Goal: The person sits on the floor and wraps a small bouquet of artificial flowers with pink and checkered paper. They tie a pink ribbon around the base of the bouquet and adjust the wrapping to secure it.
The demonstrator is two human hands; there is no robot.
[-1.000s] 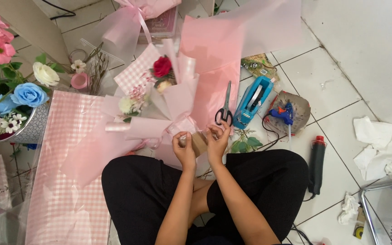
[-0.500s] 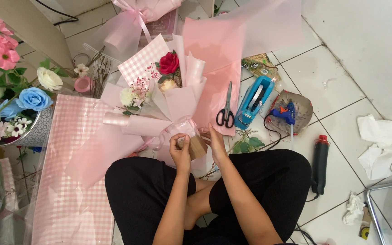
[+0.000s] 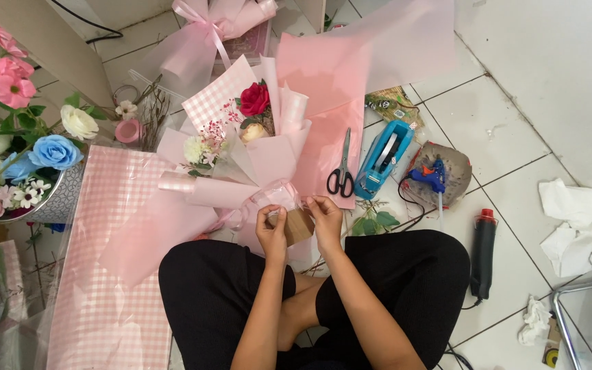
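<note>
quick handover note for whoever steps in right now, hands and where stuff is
Left hand and right hand both pinch clear tape at the bouquet base, by the brown stem wrap.
Scissors and blue tape dispenser lie to the right on the pink sheet and tiles; glue gun beyond.
Done: flowers wrapped in pink paper.
Left: base not yet taped shut.

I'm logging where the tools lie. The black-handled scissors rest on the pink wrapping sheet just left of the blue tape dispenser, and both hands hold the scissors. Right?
Not quite. The scissors do lie on the pink wrapping sheet left of the blue tape dispenser, but untouched. The head view shows the left hand and right hand at the bouquet's brown stem wrap.
</note>
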